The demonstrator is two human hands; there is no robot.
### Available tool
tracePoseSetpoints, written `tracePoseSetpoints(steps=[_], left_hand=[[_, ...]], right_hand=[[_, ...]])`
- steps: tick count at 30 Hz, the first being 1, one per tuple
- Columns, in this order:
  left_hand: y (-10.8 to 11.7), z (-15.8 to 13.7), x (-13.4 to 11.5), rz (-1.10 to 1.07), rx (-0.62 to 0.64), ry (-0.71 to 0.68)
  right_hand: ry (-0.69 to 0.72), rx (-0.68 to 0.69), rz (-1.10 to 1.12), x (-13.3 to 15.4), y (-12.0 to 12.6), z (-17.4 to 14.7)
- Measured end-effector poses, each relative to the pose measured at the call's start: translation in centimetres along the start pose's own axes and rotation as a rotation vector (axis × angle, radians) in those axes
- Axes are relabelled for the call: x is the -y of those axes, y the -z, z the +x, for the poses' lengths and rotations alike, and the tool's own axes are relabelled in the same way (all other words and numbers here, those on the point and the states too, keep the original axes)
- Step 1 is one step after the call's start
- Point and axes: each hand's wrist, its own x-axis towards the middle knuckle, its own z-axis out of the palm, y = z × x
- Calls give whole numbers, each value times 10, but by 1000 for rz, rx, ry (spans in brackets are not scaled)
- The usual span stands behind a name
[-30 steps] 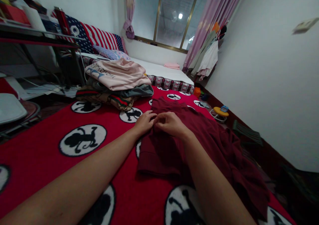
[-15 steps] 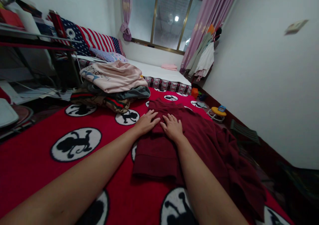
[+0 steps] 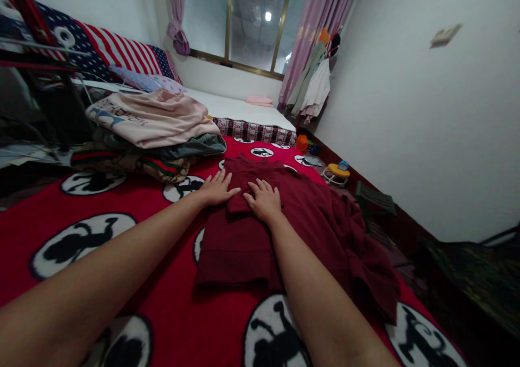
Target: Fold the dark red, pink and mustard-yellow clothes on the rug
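A dark red long-sleeved top [image 3: 320,210] lies spread on a red blanket [image 3: 170,291] with black-and-white round figures. Its near left part is folded over, with a sleeve lying on top. My left hand [image 3: 217,188] rests on the left edge of the top, fingers spread, palm down. Close to it, my right hand [image 3: 265,200] presses flat on the folded sleeve, fingers apart. The right side of the top lies in loose wrinkles. Neither hand grips the cloth.
To the left sits a pile of folded clothes with a pink sweatshirt [image 3: 154,118] on top. Behind it stands a bed with a white sheet [image 3: 227,106]. A yellow stool [image 3: 338,170] and a dark green folding stool [image 3: 376,198] stand by the right wall.
The view has turned slightly to the right, so everything sits further left. My left hand has slid a little outward to the left edge of the top; my right hand stays on the sleeve.
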Motion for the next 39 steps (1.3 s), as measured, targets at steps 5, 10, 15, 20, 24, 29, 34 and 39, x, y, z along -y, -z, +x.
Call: tracePoseSetpoints(steps=[5, 10, 15, 20, 24, 29, 34, 39], left_hand=[[-1, -28, -1, -50, -34, -68], [-12, -54, -23, -172, -278, -247], [-27, -67, -39, -22, -234, -286], [-30, -66, -35, 7, -269, -291], [-29, -66, -35, 14, -272, -291], [-28, -67, -38, 3, -271, -283], [-27, -69, -41, -12, -289, -271], [-26, -71, -43, -21, -313, -280]], right_hand=[[-14, -16, 13, 1, -1, -1], [-6, -68, 71, -2, -1, -2], [-8, -144, 178, -9, -1, 0], [-70, -158, 240, -4, -2, -6], [6, -73, 169, -1, 10, -37], [75, -113, -3, -37, 57, -100], [-279, -168, -423, -106, 104, -142], [-615, 117, -472, -149, 114, -167]])
